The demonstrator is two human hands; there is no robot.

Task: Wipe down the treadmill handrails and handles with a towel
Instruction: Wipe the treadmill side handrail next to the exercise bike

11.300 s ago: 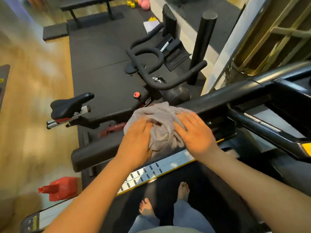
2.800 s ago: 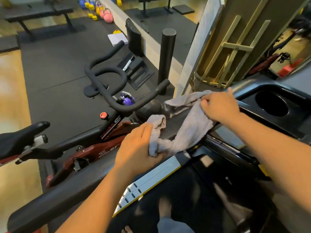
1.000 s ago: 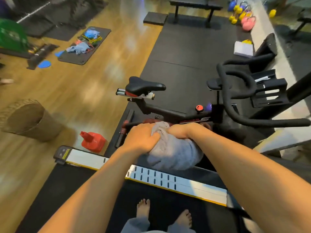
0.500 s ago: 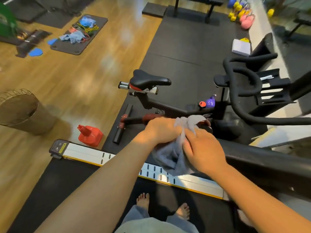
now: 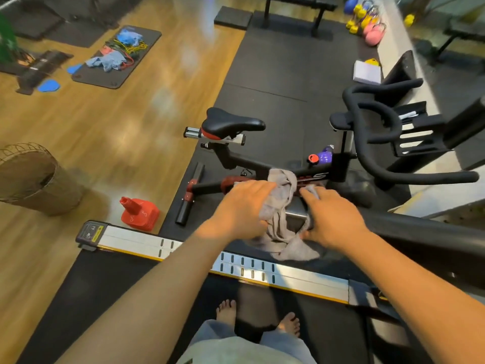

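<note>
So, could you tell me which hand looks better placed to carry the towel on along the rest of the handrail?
Probably the right hand: it grips the towel on the side where the bare handrail runs on. The left hand grips at the rail's end.

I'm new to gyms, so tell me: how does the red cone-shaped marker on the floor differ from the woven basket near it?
The red cone-shaped marker is bright and looks like smooth plastic; the woven basket is dull brown with an open wire-like rim. The marker is squat and much smaller; the basket is tall and bulky. The marker narrows to a closed-looking top, while the basket is open on top. Both stand on the wooden floor beside the treadmill.
</note>
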